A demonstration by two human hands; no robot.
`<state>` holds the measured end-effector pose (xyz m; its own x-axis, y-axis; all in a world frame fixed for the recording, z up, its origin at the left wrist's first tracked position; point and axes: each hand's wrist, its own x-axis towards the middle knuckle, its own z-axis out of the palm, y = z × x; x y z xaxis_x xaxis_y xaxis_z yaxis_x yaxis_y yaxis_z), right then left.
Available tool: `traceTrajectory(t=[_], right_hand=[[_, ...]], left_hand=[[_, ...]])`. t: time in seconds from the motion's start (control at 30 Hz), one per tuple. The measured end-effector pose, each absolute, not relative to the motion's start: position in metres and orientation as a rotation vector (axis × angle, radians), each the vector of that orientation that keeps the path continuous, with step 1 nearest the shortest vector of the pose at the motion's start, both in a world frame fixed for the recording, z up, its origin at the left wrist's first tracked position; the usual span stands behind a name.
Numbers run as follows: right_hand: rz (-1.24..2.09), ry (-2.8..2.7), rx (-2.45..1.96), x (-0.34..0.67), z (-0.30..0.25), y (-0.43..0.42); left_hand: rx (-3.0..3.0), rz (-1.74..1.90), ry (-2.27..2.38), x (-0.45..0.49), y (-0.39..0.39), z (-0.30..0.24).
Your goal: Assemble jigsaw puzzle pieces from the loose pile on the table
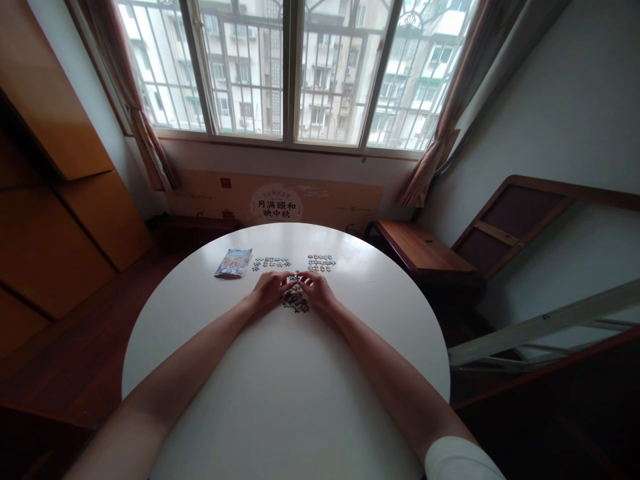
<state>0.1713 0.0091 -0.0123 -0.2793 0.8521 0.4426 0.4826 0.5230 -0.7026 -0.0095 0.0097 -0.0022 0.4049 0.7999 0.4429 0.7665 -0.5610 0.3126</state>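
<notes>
My left hand (273, 285) and my right hand (317, 288) meet over the middle of the white round table. Their fingertips are pinched together around a small jigsaw puzzle piece (295, 277); whether it is one piece or two is too small to tell. Just below the hands lies a loose heap of puzzle pieces (296, 301), partly covered by the fingers. Beyond the left hand, several pieces are spread in rough rows (273, 261). Past the right hand, another group of pieces (321, 263) lies in tidier rows.
A colourful printed sheet or packet (233, 263) lies left of the pieces on the white table (280, 400). A wooden bench-like seat (425, 247) stands beyond the table at the right. Orange cabinets (75, 240) line the left, and a barred window (290, 73) fills the far wall.
</notes>
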Motion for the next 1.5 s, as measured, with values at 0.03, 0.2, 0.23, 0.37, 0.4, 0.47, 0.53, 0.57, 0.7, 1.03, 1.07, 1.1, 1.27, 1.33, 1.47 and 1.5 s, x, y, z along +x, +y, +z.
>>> traceTrajectory(t=[0.03,0.2,0.23,0.37,0.4,0.47,0.53,0.57,0.7,1.03,1.07,1.1,1.27,1.33,1.47,1.5], right_hand=[[0.558,-1.929,-1.094,0.171,-0.012,0.009],[0.562,-1.914,-1.093,0.171,-0.01,0.007],[0.566,-1.907,-1.096,0.171,-0.01,0.007],[0.572,-1.856,-1.108,0.171,-0.01,0.008],[0.586,-1.845,-1.107,0.171,-0.01,0.008],[0.63,-1.831,-1.104,0.172,-0.01,0.009],[0.664,-1.825,-1.106,0.173,-0.01,0.01],[0.673,-1.824,-1.107,0.173,-0.01,0.01],[0.693,-1.803,-1.097,0.174,-0.012,0.013],[0.563,-1.609,-1.213,0.197,-0.007,0.029],[0.539,-1.58,-1.285,0.204,-0.005,0.031],[0.509,-1.557,-1.379,0.212,-0.004,0.031],[0.358,-1.413,-1.827,0.242,0.001,0.032],[0.351,-1.402,-1.876,0.248,0.0,0.033],[0.312,-1.42,-1.922,0.251,-0.003,0.034],[0.301,-1.427,-1.922,0.251,-0.003,0.034]], left_hand=[[2.583,0.865,1.443,-0.009,0.01,-0.002],[2.598,0.868,1.446,-0.009,0.009,-0.002],[2.6,0.865,1.444,-0.01,0.009,-0.001],[2.606,0.852,1.429,-0.01,0.008,0.001],[2.608,0.85,1.424,-0.01,0.008,0.001],[2.615,0.841,1.412,-0.01,0.008,0.001],[2.624,0.827,1.397,-0.009,0.008,0.0],[2.628,0.824,1.391,-0.009,0.008,0.0],[2.625,0.819,1.406,-0.009,0.008,-0.001],[2.624,0.79,1.509,-0.008,0.007,-0.001],[2.63,0.791,1.508,-0.008,0.007,-0.001],[2.635,0.794,1.504,-0.009,0.007,-0.002],[2.64,0.825,1.491,-0.009,0.007,-0.003],[2.642,0.83,1.489,-0.009,0.007,-0.003],[2.649,0.821,1.487,-0.009,0.007,-0.002],[2.649,0.82,1.49,-0.009,0.007,-0.002]])
